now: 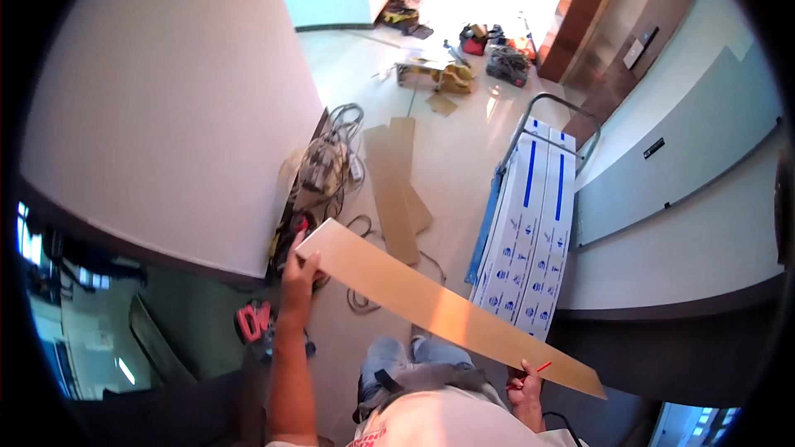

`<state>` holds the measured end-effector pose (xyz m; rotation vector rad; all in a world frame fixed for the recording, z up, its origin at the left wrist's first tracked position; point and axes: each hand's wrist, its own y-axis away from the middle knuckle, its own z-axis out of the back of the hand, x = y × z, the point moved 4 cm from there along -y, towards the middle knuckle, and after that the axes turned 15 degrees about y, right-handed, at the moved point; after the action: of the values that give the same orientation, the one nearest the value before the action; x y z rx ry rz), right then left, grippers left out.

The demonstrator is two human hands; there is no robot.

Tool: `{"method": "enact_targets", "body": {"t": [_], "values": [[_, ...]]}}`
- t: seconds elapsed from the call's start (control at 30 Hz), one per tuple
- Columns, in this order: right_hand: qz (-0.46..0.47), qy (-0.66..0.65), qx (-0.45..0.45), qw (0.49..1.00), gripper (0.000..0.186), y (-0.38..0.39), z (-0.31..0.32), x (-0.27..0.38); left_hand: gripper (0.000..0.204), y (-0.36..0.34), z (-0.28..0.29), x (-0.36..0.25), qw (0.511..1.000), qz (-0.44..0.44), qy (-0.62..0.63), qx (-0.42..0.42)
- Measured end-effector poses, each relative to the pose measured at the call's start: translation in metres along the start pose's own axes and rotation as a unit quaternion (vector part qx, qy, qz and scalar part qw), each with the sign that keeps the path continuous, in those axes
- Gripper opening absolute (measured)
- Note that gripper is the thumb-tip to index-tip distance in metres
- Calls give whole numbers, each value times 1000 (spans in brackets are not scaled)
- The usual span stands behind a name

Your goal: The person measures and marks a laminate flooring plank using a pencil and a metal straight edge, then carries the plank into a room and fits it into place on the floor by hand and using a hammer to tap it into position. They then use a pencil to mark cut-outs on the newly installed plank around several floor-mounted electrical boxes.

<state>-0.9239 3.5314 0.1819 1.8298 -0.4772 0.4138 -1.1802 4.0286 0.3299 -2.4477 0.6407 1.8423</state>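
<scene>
A long tan board (439,308) slants across in front of my body, its left end farther from me than its right. My left hand (300,269) grips the left end, thumb on the top face. Near the right end, my right hand (523,385) is closed at the near edge of the board with a thin red pencil (544,366) in its fingers. Some of those fingers are hidden by the board. Beyond the board, several similar planks (389,190) lie overlapping on the tiled floor.
Long white-and-blue cartons (534,232) lie on a hand trolley (580,103) to the right. Coiled cables (327,165) lie along the left wall, and a red-and-black tool (252,323) sits by my left forearm. A yellow saw (451,77) and tool bags (507,64) stand farther off.
</scene>
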Motion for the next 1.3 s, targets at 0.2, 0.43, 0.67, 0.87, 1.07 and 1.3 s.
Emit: {"method": "enact_targets", "body": {"t": [0.2, 0.43, 0.67, 0.87, 1.07, 1.3], "values": [[58, 16, 42, 997, 12, 16, -143, 27, 53, -69, 57, -46, 992, -46, 11, -119], [147, 143, 9, 979, 7, 8, -277, 46, 44, -149, 165, -25, 990, 15, -14, -142], [177, 260, 48, 948, 13, -39, -392, 74, 37, -219, 255, 39, 852, 269, -447, -48], [276, 370, 73, 884, 23, -103, -498, 173, 43, -293, 70, 65, 915, 31, -397, -62], [300, 432, 150, 837, 23, -207, -601, 261, 42, -409, -173, 46, 955, -110, -267, 70], [272, 520, 268, 764, 30, -281, -690, 338, 45, -553, -365, 22, 954, 48, -255, 148]]}}
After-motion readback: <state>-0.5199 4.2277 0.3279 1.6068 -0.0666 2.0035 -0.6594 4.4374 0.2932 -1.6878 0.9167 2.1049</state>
